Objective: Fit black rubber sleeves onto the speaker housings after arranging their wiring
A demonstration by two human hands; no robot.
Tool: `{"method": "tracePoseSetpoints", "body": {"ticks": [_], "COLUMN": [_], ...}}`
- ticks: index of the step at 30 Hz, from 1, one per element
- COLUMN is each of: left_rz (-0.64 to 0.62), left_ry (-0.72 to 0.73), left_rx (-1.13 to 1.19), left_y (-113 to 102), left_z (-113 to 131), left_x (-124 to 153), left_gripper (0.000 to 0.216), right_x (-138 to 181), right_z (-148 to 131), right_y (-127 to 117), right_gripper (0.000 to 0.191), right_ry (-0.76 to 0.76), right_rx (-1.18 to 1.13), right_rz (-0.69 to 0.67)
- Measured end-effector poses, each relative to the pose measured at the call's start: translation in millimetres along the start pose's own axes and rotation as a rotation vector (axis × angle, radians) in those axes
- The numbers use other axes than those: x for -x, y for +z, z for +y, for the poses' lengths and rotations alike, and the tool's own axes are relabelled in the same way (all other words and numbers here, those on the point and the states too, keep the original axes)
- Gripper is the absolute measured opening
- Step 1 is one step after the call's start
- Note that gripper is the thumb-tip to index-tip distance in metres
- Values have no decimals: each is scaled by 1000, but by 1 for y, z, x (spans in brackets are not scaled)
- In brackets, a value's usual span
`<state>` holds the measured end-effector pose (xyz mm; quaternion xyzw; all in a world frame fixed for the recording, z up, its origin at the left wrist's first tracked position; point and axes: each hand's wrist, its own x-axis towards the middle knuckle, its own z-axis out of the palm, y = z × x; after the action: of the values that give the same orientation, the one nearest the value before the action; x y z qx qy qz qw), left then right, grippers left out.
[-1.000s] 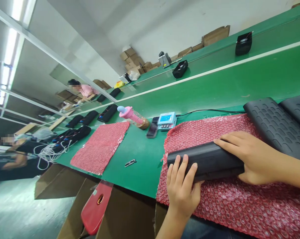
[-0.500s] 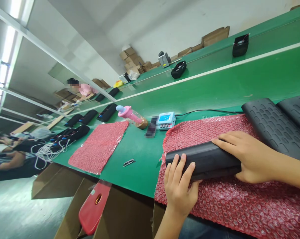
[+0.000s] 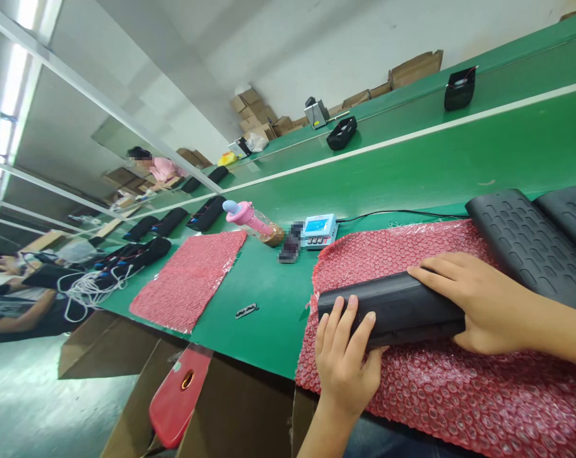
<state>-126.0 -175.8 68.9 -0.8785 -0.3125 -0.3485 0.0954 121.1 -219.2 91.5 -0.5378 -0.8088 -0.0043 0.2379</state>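
Green workbench (image 3: 268, 346) runs diagonally across the frame, with cartons (image 3: 254, 111) against the wall at upper centre and a person in pink (image 3: 163, 170) seated at upper left. At lower right, a red bubble-wrap sheet (image 3: 483, 397) covers your working area, and the black casing (image 3: 395, 305) lies on it, right of centre, its smooth face up.

Grip: your left hand (image 3: 347, 366) has its fingers parted over the casing's left end, thumb at the near side. Your right hand (image 3: 478, 305) spans the right end, fingers on top, thumb low on the near edge. Both bear on the casing; how firmly, I cannot tell.

Progress: the casing is placed on the padding and held at both ends. Your handling of it I judge unfinished, as neither hand is clear of it. A seam shows along its near side; whether it is fully closed cannot be confirmed. The underside is hidden.

Untouched by you: two ridged casings (image 3: 531, 242) at the right edge, finished or waiting, not determinable; a small grey strip (image 3: 246, 310) loose on bare bench left of the padding, its place unverified; and a pale blue device (image 3: 320, 231) with a lit screen at centre, beyond the padding's far left corner.
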Motion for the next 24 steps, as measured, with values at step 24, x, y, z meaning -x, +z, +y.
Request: {"method": "tracePoseSetpoints", "body": {"ticks": [24], "left_rz": [18], "left_ry": [25], "left_rx": [12], "left_y": [1], "left_z": [-1], "left_x": [1], "left_gripper": [31], "right_x": [-1], "right_z": [-1], "right_y": [0], "right_gripper": [82], "right_ry": [-3], "right_rx": [-7], "right_rz": [-8]}}
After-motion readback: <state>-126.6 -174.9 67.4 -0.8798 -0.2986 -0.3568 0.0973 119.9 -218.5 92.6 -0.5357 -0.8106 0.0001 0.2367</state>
